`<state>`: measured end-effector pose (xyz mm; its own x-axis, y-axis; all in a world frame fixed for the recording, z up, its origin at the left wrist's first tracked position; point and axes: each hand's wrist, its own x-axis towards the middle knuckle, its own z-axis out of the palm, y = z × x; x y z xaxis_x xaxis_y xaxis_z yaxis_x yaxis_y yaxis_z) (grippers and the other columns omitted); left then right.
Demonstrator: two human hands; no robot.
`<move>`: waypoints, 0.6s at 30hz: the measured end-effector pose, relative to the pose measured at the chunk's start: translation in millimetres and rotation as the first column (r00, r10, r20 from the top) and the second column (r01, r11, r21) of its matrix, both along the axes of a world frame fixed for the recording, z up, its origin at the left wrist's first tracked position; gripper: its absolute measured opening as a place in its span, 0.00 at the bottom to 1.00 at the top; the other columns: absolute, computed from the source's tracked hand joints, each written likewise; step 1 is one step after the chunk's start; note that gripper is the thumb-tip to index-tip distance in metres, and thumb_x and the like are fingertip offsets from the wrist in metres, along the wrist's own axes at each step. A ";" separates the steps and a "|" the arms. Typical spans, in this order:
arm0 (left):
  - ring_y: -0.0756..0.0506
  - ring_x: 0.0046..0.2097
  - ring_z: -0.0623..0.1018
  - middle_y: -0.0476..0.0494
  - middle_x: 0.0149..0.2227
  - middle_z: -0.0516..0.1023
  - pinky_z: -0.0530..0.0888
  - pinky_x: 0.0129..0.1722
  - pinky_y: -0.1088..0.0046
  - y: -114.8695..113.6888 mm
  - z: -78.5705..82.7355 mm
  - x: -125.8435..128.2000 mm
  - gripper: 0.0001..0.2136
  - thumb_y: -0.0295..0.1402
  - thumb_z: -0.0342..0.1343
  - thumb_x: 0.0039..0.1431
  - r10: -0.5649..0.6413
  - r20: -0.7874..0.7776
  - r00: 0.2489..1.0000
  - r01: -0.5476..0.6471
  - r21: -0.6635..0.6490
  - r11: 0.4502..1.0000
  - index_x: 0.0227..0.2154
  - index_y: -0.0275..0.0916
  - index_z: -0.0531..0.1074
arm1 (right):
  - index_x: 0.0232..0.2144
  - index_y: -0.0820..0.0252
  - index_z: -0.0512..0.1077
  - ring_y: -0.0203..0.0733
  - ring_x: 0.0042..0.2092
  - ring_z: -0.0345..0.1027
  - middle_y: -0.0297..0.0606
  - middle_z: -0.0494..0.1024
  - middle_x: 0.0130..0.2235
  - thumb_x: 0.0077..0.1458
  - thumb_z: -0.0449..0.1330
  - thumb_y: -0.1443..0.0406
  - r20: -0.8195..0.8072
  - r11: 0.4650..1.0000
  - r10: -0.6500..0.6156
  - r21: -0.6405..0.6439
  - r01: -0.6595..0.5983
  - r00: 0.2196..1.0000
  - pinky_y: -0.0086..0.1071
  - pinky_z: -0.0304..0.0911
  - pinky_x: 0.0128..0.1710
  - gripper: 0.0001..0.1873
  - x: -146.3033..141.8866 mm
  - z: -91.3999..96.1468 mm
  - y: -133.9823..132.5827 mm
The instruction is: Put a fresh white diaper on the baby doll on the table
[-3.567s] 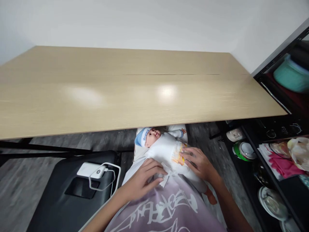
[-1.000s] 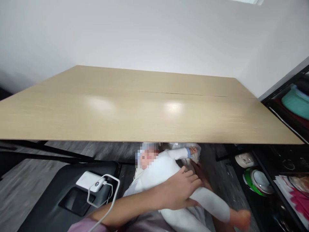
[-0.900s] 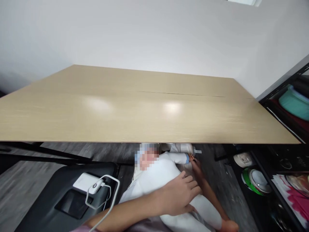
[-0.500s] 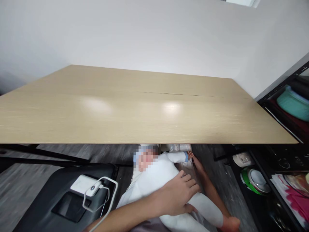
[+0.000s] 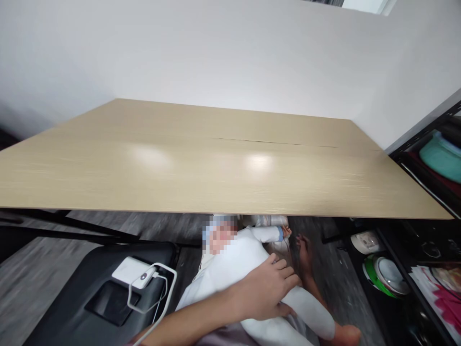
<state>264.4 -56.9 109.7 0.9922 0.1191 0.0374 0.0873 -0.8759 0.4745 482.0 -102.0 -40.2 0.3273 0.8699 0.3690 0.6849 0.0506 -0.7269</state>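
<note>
A baby doll (image 5: 237, 259) in a white suit and a blue cap lies on my lap, its head just under the table's front edge. My left hand (image 5: 266, 290) lies across its hip, fingers curved over the top and thumb tucked below, gripping it. The doll's white leg runs to the lower right and ends in a bare foot (image 5: 347, 334). Its arm with a blue cuff (image 5: 279, 234) points right. My right hand (image 5: 303, 251) hovers beyond the doll, just right of that cuff. It is in shade and blurred, so I cannot make out its fingers.
A long pale wooden table (image 5: 223, 163) fills the middle. A black seat (image 5: 90, 298) at lower left carries a white power bank (image 5: 131, 271) with a looped cable. A black shelf rack (image 5: 414, 240) on the right holds a green-and-white cooker (image 5: 383, 274) and a teal tub (image 5: 441, 156).
Earlier both hands worked at the doll's diaper. In the last second my left hand stayed on the doll's hip, while my right hand drew slightly right, away from its cuffed arm.
</note>
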 end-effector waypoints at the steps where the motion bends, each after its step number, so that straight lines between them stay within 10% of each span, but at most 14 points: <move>1: 0.37 0.49 0.77 0.41 0.47 0.82 0.66 0.50 0.57 0.3 1.0 -0.7 0.24 0.52 0.64 0.66 -0.006 0.006 1.000 0.006 0.003 1.000 0.54 0.40 0.74 | 0.56 0.56 0.71 0.54 0.43 0.79 0.45 0.81 0.42 0.75 0.39 0.64 -0.009 0.999 -0.047 0.020 0.047 0.999 0.42 0.76 0.39 0.22 3.7 3.1 -0.2; 4: 0.38 0.49 0.76 0.43 0.47 0.81 0.65 0.50 0.57 1.6 5.7 -5.0 0.22 0.49 0.65 0.66 -0.034 0.025 0.999 0.034 0.026 0.999 0.55 0.41 0.73 | 0.55 0.55 0.72 0.55 0.52 0.77 0.47 0.79 0.51 0.74 0.51 0.60 0.009 0.999 -0.014 0.045 0.014 1.000 0.46 0.75 0.53 0.15 12.3 23.7 3.5; 8: 0.38 0.49 0.76 0.44 0.47 0.80 0.65 0.49 0.58 0.9 15.0 -16.3 0.23 0.46 0.68 0.65 0.012 0.021 1.000 -0.013 0.045 0.999 0.58 0.44 0.73 | 0.69 0.51 0.65 0.58 0.68 0.65 0.49 0.68 0.66 0.67 0.62 0.58 0.163 0.969 0.245 -0.069 -0.237 0.956 0.54 0.63 0.70 0.30 6.5 62.9 25.9; 18: 0.38 0.51 0.76 0.45 0.47 0.79 0.66 0.52 0.59 -10.5 17.0 -28.4 0.24 0.43 0.69 0.64 0.097 0.031 0.995 -0.099 0.086 0.991 0.60 0.46 0.73 | 0.72 0.57 0.61 0.62 0.68 0.65 0.51 0.71 0.68 0.67 0.63 0.57 0.376 0.947 0.296 -0.234 -0.219 0.878 0.57 0.65 0.67 0.36 -23.6 87.3 37.2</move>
